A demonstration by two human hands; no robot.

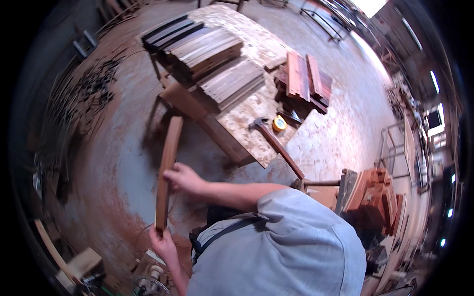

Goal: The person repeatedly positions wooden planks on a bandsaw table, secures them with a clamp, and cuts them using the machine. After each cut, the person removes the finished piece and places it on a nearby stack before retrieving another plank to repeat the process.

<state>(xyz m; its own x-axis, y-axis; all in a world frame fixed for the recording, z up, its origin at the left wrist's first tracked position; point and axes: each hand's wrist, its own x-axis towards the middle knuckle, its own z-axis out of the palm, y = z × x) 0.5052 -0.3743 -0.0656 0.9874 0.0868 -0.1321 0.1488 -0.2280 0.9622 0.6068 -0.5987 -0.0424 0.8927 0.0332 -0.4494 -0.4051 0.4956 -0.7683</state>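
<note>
Grey shirt foremost, wooden bar clasped in two hands

Nearest the camera, the grey shirt covers the person's back and shoulder, a dark strap running across it. The right hand is closed around the wooden bar near its middle; the left hand is clamped on its lower end, some fingers hidden. The bar is held tilted above the floor, apart from the worktable, off the left edge of its surface.

Along that left edge sit brown boards in stacks, with dark boards at the far left corner. Reddish boards lie piled by the right edge. Toward the near corner, a hammer rests with its head on the surface and its handle jutting past the edge; a yellow tape measure is just beside it. Loose scrap strips litter the floor, beyond the table's left edge.
</note>
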